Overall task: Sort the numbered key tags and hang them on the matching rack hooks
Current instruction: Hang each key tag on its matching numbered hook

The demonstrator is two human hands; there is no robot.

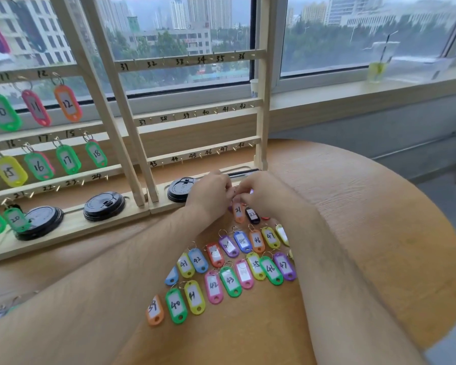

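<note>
Two wooden racks stand on the round table [379, 233]. The left rack [71, 133] carries tags 10 to 20 on its hooks; the right rack [195, 111], marked 31 to 48, has bare hooks. My left hand [211, 191] and my right hand [258, 191] meet in front of the right rack, fingers curled, pinching at the rings of a small bunch of tags. An orange tag 21 [238, 212] and a black tag 22 [252, 215] hang just below my fingers. Several coloured tags numbered 39 to 47 [229, 267] lie in rows on the table between my forearms.
Black cup lids sit in the rack bases [103, 206], [41, 221], [181, 189]. A plastic cup with a straw [378, 65] stands on the window sill at the right, a paper cup [253, 86] behind the right rack.
</note>
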